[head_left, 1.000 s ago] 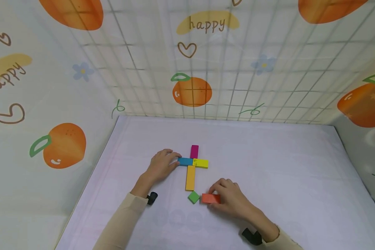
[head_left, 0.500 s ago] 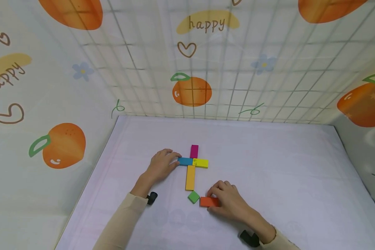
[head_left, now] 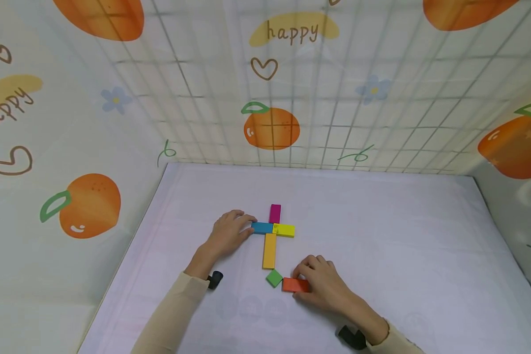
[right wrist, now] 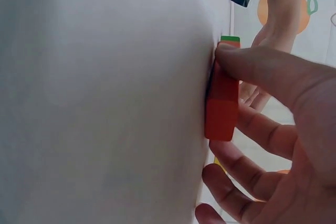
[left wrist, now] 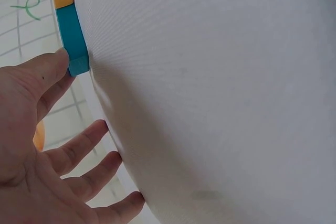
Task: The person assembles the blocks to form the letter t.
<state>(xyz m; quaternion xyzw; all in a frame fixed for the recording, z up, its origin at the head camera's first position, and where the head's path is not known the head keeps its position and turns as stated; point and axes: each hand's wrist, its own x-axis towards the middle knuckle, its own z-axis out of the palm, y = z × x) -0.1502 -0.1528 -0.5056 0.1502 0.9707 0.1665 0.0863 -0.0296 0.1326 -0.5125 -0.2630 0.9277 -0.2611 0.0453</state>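
With thumb and index finger, my left hand [head_left: 227, 236] pinches the left end of a blue rectangular block [head_left: 262, 228]. My right hand [head_left: 325, 282] grips an orange-red block [head_left: 295, 284] from the right, thumb on the near side and fingers on the far side. That block lies flat, its left end right at a corner of a green square block [head_left: 274, 279] turned like a diamond. Above the green one stands a long orange-yellow block [head_left: 269, 250], its top meeting the blue block. A yellow block [head_left: 284, 230] adjoins the blue one, and a magenta block [head_left: 275, 214] extends upward from them.
All the blocks lie on a white-covered table [head_left: 380, 221]. Fabric walls with printed oranges and a grid pattern [head_left: 416, 98] enclose its back and sides. A black wrist camera [head_left: 215, 280] sits at the left wrist, another black camera [head_left: 352, 338] at the right.
My right hand has shifted the orange-red block slightly left and toward me, bringing its end up to the green block's right corner. The left hand keeps its place on the blue block.
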